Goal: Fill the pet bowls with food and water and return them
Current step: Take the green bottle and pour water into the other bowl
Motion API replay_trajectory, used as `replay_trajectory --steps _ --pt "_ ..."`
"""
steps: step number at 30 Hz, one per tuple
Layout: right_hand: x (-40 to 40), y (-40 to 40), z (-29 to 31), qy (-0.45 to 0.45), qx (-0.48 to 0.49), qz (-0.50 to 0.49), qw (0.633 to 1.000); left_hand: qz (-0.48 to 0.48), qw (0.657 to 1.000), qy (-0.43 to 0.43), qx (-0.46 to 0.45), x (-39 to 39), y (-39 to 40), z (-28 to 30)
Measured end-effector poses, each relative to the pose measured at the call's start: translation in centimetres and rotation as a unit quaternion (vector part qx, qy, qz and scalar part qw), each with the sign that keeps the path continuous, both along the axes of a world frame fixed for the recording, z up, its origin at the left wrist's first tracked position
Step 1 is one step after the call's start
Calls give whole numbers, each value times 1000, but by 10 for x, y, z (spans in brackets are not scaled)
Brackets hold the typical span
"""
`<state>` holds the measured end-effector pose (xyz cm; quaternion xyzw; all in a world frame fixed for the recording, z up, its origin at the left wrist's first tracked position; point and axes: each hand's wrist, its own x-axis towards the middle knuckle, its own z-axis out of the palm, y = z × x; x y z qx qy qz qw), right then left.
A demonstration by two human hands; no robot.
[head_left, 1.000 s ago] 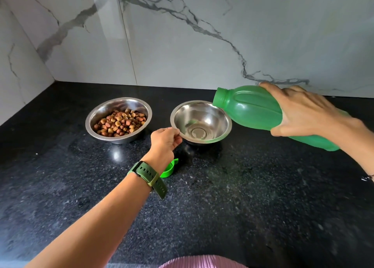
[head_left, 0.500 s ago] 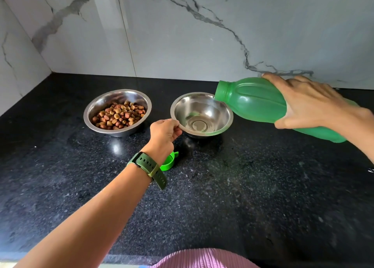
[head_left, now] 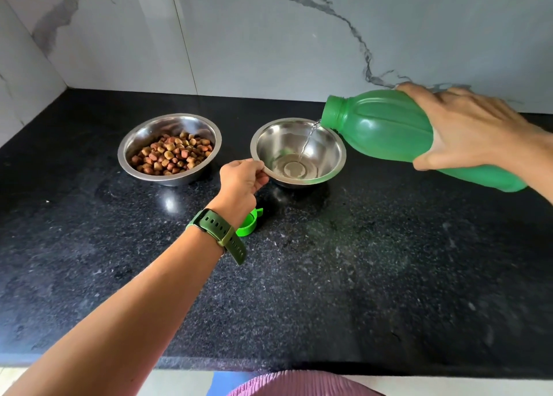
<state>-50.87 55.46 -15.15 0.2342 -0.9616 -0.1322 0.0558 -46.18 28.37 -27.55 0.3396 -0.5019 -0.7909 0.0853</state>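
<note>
On the black speckled countertop, against the marble-veined wall, two steel bowls stand side by side, apart.

Item: left bowl, steel, holding brown kibble heaped across its bottom.

Item: right bowl, steel, a shallow pool of water at its bottom. Your left hand pinches its near-left rim, fingers curled over the edge. A green watch strap sits on that wrist.

Item: green plastic bottle, uncapped, tilted with its mouth over the right bowl's far-right rim. A thin stream of water falls from the mouth into the bowl. Your right hand grips the bottle's body from above, fingers wrapped over the top, thumb along the near side.

Item: green cap, probably the bottle's, lying on the countertop near your left wrist and partly hidden by it, in front of the right bowl.

Item: pink ribbed fabric, at the bottom edge of view.
</note>
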Motion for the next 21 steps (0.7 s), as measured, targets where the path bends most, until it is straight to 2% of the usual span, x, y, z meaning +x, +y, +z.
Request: replay_trajectory --steps 21 --pt "-7 0 8 4 -4 11 1000 7 1000 -10 -2 -6 0 1"
